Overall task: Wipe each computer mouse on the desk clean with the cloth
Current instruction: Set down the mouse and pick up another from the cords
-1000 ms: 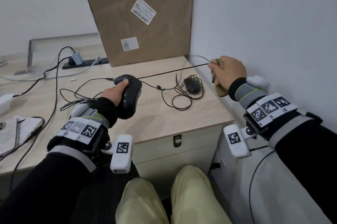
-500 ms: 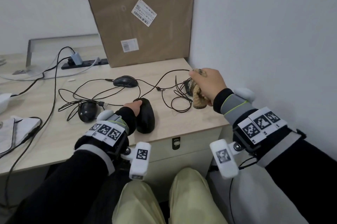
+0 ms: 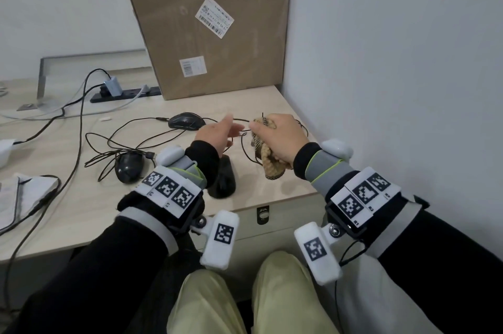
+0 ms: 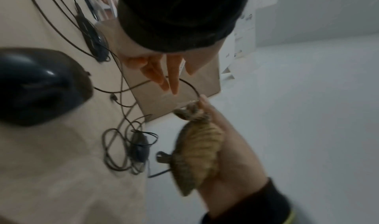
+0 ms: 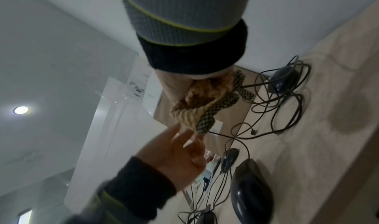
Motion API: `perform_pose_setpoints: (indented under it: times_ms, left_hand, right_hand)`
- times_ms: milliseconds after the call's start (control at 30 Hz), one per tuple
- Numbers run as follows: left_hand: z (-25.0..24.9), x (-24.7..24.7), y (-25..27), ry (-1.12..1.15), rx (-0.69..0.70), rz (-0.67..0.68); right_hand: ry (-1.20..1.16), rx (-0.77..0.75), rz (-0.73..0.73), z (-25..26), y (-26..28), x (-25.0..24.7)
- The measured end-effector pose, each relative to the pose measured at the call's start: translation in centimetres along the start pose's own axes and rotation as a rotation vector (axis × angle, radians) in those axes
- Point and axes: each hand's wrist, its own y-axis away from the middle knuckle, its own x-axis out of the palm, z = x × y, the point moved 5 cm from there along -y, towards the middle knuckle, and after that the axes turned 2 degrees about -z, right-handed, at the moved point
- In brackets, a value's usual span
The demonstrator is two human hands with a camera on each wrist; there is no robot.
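Released onto the surface (image 3: 81,206), the near mouse (image 3: 223,178) is left as the empty, loose-fingered left hand (image 3: 217,133) is brought toward the cloth (image 3: 268,163) and cable (image 4: 189,85) gripped in the right hand (image 3: 280,136), so regrasping seems required next.

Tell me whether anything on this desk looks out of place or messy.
The mouse cables sprawl in tangled loops across the desk. One mouse lies close to the front edge. Nothing looks spilled or broken.

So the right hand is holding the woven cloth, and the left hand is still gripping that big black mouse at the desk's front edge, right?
Not quite. The right hand does hold the woven cloth, but the left hand grips nothing: its fingers are straight, reaching toward the cloth. The big black mouse lies alone on the desk, as the head and left wrist views show.
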Motion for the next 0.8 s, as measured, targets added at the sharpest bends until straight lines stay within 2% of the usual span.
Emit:
perform_pose_setpoints:
  times_ms: [67,133,200,267,333,400,500,600,700,800]
  left_hand:
    - [-0.9,0.9,0.1,0.106,-0.067,0.107]
    - [-1.3,1.2,-0.4,0.179,-0.084,0.126]
    - [-1.5,0.8,-0.6,0.242,-0.095,0.094]
    - [-1.5,-0.1,-1.1,0.419,-0.120,0.074]
    - [-1.4,-1.5,-1.7,0.601,-0.154,0.065]
    - [-1.0,-3.2,-2.5,0.689,-0.181,-0.006]
    - [-1.0,-5.5,-3.6,0.658,-0.222,-0.123]
    - [-0.5,-6.9,-4.1,0.556,-0.268,-0.201]
    - [-0.5,-6.6,-3.7,0.393,-0.174,-0.198]
    - [-1.2,-4.5,-2.4,0.325,-0.081,-0.111]
  right_hand:
    - [0.051,-0.041,0.073,0.7,0.5,0.9]
    - [0.120,-0.065,0.141,0.9,0.8,1.7]
    - [0.263,-0.087,0.152,0.8,0.8,1.5]
    - [0.398,-0.129,0.138,0.6,0.4,0.4]
    - [0.483,-0.154,0.116,0.1,0.0,-1.2]
    - [0.531,-0.138,0.064,-1.0,-0.6,-3.3]
    - [0.531,-0.072,-0.037,-2.5,-1.8,-6.3]
    - [0.398,0.029,-0.178,-3.5,-2.8,-9.1]
    - [0.184,0.105,-0.296,-3.8,-3.3,-10.1]
    - [0.049,0.108,-0.315,-2.0,-3.3,-9.2]
